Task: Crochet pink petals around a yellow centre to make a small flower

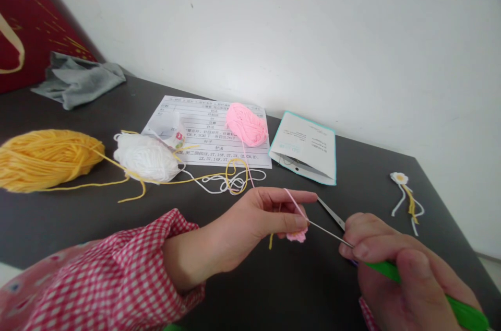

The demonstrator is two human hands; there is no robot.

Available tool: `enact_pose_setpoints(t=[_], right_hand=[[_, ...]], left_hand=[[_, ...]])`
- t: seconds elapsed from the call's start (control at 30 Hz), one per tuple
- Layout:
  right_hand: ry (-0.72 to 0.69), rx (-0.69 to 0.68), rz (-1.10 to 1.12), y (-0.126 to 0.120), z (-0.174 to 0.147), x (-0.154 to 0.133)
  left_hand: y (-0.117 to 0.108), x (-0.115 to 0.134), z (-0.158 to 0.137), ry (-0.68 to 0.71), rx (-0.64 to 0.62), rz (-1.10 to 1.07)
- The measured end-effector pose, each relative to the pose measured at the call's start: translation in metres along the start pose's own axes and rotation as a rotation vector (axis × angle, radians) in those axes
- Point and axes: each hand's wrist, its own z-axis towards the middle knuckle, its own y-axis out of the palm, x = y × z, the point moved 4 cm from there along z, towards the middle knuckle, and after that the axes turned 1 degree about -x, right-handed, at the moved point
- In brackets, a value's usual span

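My left hand (262,216) pinches a small pink crochet piece (298,235) between thumb and fingers, and its index finger points out to the right. Pink yarn (294,200) passes over that finger down to the piece. A short yellow yarn end (271,241) hangs below the hand. My right hand (407,263) is wrapped round the green handle of a crochet hook (385,270). The hook's thin metal shaft reaches left to the pink piece, where its tip meets the yarn. Scissors (332,212) lie just behind my right hand, their handles mostly hidden by it.
A pink yarn ball (246,125) rests on a printed sheet (211,127), with a tape roll (172,132) nearby. White yarn (146,157) and yellow yarn (50,160) lie left. Also around are a packet (305,145), crocheted flower (400,178), grey cloth (82,80), red bag (35,18) and wall (293,33).
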Motion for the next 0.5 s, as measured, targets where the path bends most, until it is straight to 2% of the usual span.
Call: enact_pose_setpoints(t=[0.13,0.33,0.4,0.5], right_hand=[[-0.034,-0.029,-0.067,-0.0014,-0.0004,-0.0029],[0.106,-0.061,0.027,-0.0047,0.0036,0.0053],[0.118,-0.101,-0.008,-0.0074,0.0022,0.0057],[0.055,-0.231,-0.143,-0.0095,-0.0031,0.0028]], left_hand=[[0.0002,0.0003,0.0010,0.050,0.031,0.017],[-0.0002,0.0001,0.0024,0.093,0.052,0.068],[-0.0016,0.0000,0.0030,0.099,0.075,0.101],[-0.0024,-0.0002,0.0041,0.097,0.093,0.140]])
